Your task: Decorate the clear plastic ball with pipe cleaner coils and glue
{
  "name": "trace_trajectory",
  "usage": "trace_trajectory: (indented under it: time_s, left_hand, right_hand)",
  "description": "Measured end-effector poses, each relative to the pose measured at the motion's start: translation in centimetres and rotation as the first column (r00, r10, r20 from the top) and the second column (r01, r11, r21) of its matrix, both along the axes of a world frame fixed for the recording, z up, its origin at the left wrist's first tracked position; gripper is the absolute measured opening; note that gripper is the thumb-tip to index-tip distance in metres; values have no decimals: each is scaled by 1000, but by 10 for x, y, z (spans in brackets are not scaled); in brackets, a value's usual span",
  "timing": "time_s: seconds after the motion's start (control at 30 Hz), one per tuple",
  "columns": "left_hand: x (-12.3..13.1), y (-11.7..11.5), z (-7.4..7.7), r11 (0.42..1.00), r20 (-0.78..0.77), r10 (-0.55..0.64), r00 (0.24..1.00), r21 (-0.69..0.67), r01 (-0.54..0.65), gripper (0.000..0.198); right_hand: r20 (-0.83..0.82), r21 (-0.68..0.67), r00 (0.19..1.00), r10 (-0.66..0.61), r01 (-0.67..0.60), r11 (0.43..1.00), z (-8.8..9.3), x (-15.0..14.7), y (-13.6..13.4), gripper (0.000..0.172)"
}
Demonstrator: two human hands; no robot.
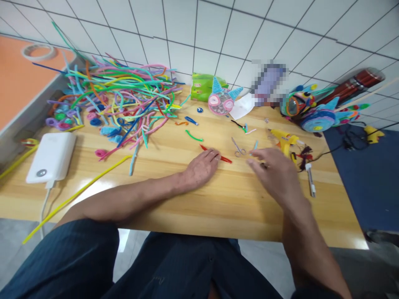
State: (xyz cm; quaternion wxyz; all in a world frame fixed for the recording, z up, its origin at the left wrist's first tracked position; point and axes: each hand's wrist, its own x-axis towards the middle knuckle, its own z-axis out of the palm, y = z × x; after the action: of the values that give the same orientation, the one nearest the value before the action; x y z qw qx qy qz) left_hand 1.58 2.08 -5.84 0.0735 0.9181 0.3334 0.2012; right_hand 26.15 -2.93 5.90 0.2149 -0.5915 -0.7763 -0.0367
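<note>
My left hand (202, 168) rests palm down on the wooden table, its fingers closed over a short red pipe cleaner (226, 159) that sticks out on both sides. My right hand (276, 172) is slightly blurred over the table, thumb and forefinger apart; I see nothing held between them. Just beyond its fingertips lies a light blue pipe cleaner piece (256, 145). Small scissors (238, 148) lie between the two hands. Farther back are a green pipe cleaner piece (193, 136), a blue piece (191, 121) and an orange piece (181, 123).
A big heap of pipe cleaners (124, 91) fills the back left, near a white power bank (51, 158). A round pink-eyed craft figure (221, 103) stands before a green packet (205, 86). At right are a yellow glue gun (284, 140), blue craft figure (319, 119) and red flask (349, 85).
</note>
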Motion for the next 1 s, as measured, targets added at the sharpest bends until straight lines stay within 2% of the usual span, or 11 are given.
trace_trajectory:
  time_s: [0.07, 0.13, 0.3, 0.5, 0.7, 1.0]
  left_hand:
    - [1, -6, 3, 999, 39, 15, 999, -43, -13, 40]
    - [1, -11, 6, 996, 81, 15, 997, -85, -8, 45]
    - [-1, -16, 13, 991, 144, 23, 989, -132, -4, 59]
    - [-2, -11, 17, 996, 108, -23, 994, -80, 32, 54]
    - [-1, -11, 13, 994, 111, -17, 994, -108, 29, 32]
    - [-6, -7, 22, 994, 69, -30, 997, -107, 37, 27]
  right_hand:
    - [26, -58, 991, 129, -127, 990, -29, -23, 12, 18]
    - [78, -120, 979, 188, -178, 977, -50, -38, 20, 16]
    - [157, -142, 964, 213, -191, 971, -73, -43, 31, 16]
    - [210, 3, 948, 238, -244, 970, -81, -38, 31, 25]
    - [153, 10, 937, 313, -318, 948, -78, -38, 25, 24]
    - [156, 73, 938, 310, -324, 943, -81, -41, 28, 25]
